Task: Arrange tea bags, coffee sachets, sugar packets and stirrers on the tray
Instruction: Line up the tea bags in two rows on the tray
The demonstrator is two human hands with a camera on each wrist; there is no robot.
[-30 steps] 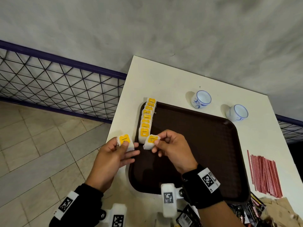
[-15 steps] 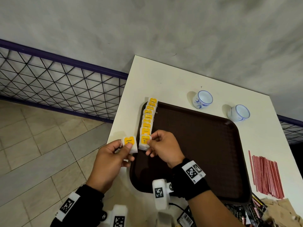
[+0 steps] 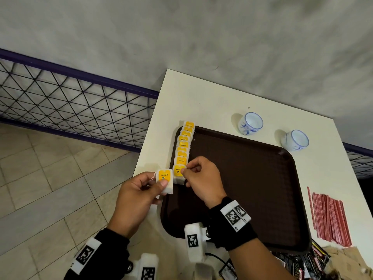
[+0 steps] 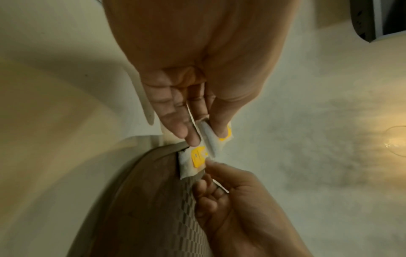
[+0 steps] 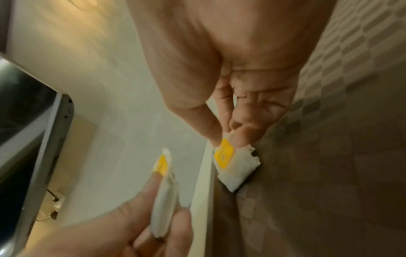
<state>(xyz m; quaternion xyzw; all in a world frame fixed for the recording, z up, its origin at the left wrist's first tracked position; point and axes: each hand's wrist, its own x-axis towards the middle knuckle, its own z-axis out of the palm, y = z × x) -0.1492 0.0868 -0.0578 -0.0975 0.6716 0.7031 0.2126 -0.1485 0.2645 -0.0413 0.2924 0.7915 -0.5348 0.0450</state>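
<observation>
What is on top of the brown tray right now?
A row of yellow-labelled tea bags overlaps along the left rim of the brown tray; the right hand pinches the nearest one. The rest shown is bare. The right wrist hides the tray's near edge.

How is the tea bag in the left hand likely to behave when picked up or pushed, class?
The tea bag is probably light: the left hand holds it by fingertips alone. Its thin, soft-looking paper suggests it would flex and might tear. Being flat, it would likely slide, not roll.
</observation>
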